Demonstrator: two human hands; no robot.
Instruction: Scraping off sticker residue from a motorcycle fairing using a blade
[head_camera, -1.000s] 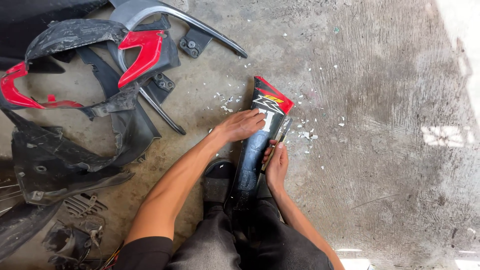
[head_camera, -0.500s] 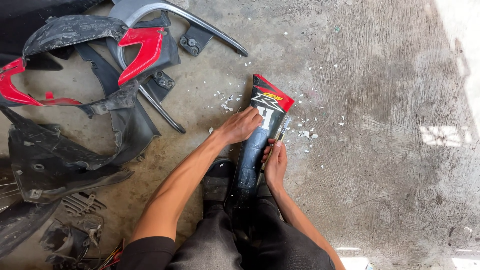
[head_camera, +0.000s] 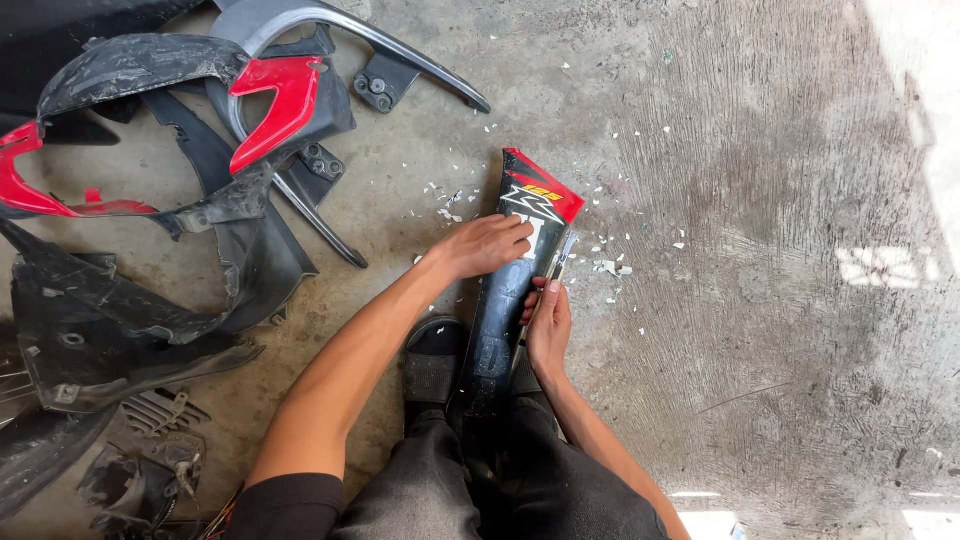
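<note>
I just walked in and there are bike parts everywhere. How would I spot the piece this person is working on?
On the concrete floor, look right of the heap of fairing parts. The long black panel runs out from the person's lap, under the left hand. Only it has a red tip and white flakes around it.

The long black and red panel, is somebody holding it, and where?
Yes. The left hand presses on the panel near its red tip; the right hand holds a thin tool along its right edge.
</note>
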